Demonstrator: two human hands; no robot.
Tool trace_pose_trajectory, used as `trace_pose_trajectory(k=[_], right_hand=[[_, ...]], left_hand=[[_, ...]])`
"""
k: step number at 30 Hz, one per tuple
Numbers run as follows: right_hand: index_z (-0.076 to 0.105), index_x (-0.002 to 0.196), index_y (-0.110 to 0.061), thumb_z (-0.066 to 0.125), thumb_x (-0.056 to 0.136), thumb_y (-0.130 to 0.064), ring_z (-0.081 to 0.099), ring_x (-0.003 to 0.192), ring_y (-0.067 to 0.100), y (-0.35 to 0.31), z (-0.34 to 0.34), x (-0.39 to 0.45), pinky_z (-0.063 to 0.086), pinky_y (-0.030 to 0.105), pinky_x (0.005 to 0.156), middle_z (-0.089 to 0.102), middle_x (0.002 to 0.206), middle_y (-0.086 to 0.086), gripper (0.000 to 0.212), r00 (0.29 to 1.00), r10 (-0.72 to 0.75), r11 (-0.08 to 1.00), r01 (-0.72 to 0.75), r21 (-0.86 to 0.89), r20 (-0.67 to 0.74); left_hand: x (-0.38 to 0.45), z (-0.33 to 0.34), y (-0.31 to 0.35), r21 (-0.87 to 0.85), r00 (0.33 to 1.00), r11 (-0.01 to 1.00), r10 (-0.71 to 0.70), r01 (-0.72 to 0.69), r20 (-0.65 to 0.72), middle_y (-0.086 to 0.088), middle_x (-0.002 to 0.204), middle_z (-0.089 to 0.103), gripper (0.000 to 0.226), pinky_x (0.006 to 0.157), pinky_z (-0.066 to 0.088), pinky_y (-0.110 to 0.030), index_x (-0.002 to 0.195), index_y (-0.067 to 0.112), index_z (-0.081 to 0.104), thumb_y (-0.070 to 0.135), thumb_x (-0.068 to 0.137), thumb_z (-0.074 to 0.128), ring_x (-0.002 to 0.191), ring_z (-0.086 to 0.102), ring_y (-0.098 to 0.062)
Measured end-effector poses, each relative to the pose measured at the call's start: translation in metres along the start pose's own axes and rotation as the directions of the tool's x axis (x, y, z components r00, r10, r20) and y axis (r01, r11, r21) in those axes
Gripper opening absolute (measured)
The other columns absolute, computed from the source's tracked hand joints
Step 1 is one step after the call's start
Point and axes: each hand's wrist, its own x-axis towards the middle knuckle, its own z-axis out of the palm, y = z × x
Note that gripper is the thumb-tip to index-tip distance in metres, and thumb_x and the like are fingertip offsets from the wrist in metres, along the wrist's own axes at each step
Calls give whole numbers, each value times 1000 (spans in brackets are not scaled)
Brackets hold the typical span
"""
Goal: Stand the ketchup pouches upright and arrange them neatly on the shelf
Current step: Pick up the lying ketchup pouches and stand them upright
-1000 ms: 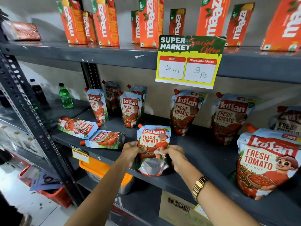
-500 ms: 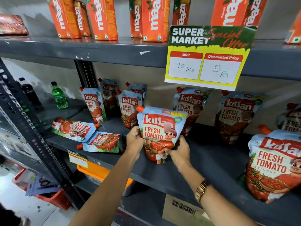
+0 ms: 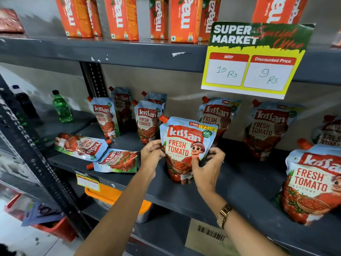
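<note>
A Kissan ketchup pouch (image 3: 182, 145) stands upright on the dark grey shelf (image 3: 184, 194), front facing me. My left hand (image 3: 152, 154) grips its left edge and my right hand (image 3: 208, 167) holds its lower right side. Two pouches lie flat at the left: one (image 3: 81, 145) farther back and one (image 3: 118, 160) near the shelf's front edge. Several more pouches stand along the back, such as one (image 3: 106, 117) at the left and one (image 3: 267, 128) at the right. A large pouch (image 3: 311, 183) stands at the right front.
A special-offer price sign (image 3: 252, 58) hangs from the upper shelf, which carries orange Maaza cartons (image 3: 182, 17). A green bottle (image 3: 61, 106) stands on the neighbouring shelf at the left. An orange-lidded container (image 3: 110, 196) and a cardboard box (image 3: 208, 237) sit on the shelf below.
The pouch was lifted from the shelf's front edge, turned upright and set further back on the shelf. Both hands moved with it and still hold its sides.
</note>
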Motion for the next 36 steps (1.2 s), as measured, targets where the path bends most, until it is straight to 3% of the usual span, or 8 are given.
trace_pose_trajectory(k=[6, 15, 21, 23, 26, 30, 32, 36], right_hand=[[38, 99, -2, 61, 69, -16, 44, 88, 23, -31, -3, 7, 35, 12, 76, 40, 98, 12, 40, 973, -184, 983, 184, -11, -140], [37, 105, -13, 62, 73, -11, 52, 102, 33, -63, 7, -10, 48, 49, 85, 57, 107, 26, 40, 876, -464, 875, 477, -88, 131], [43, 108, -6, 61, 74, -4, 44, 102, 24, -63, 26, -21, 37, 32, 90, 57, 108, 20, 39, 808, -536, 821, 567, -72, 245], [44, 108, -7, 58, 75, -4, 47, 102, 23, -61, 34, -25, 38, 29, 87, 56, 108, 18, 36, 787, -542, 817, 575, -32, 294], [47, 114, -9, 53, 83, -9, 50, 107, 22, -59, 48, -30, 45, 31, 89, 52, 117, 12, 32, 751, -490, 832, 555, -22, 443], [44, 122, -14, 48, 89, -16, 51, 115, 25, -56, 77, -28, 44, 36, 94, 45, 133, 9, 34, 693, -377, 851, 521, -66, 614], [43, 125, -14, 45, 92, -19, 49, 117, 26, -57, 94, -24, 42, 36, 96, 41, 137, 9, 34, 676, -291, 879, 468, -89, 677], [43, 129, -12, 41, 95, -24, 39, 128, 29, -52, 129, -20, 34, 38, 105, 29, 146, 12, 37, 678, -82, 933, 311, -184, 731]], left_hand=[[4, -21, 18, 77, 981, 995, 76, -62, -181, 2, 77, 63, 35, 69, 48, -24, 96, 1, 63, -19, 78, 40, 73, 59, -9], [-28, -59, 29, 229, 855, 973, 126, -8, -503, -7, 88, 61, 29, 75, 45, -28, 98, 0, 64, -11, 79, 45, 82, 55, -18], [-45, -95, 31, 191, 847, 975, 8, 111, -531, -16, 103, 62, 24, 93, 49, -47, 107, -5, 60, -5, 84, 53, 93, 55, -28], [-46, -105, 29, 162, 843, 978, -26, 133, -538, -17, 101, 63, 25, 83, 51, -43, 108, -3, 59, -4, 84, 54, 84, 55, -28], [-49, -118, 28, 87, 849, 984, -89, 156, -521, -9, 73, 56, 8, 63, 44, -35, 87, 3, 60, -1, 83, 54, 60, 48, -21], [-38, -131, 24, -16, 846, 963, -245, 270, -473, -3, 63, 45, 23, 55, 41, -26, 64, 11, 48, 1, 85, 51, 53, 43, -15], [-33, -131, 24, -107, 847, 937, -345, 331, -404, -6, 68, 44, 4, 62, 47, -32, 86, 1, 53, 3, 88, 49, 57, 46, -19], [-19, -131, 21, -193, 836, 893, -450, 408, -313, -20, 120, 49, 39, 78, 50, -47, 128, 2, 40, 6, 90, 50, 110, 55, -39]])
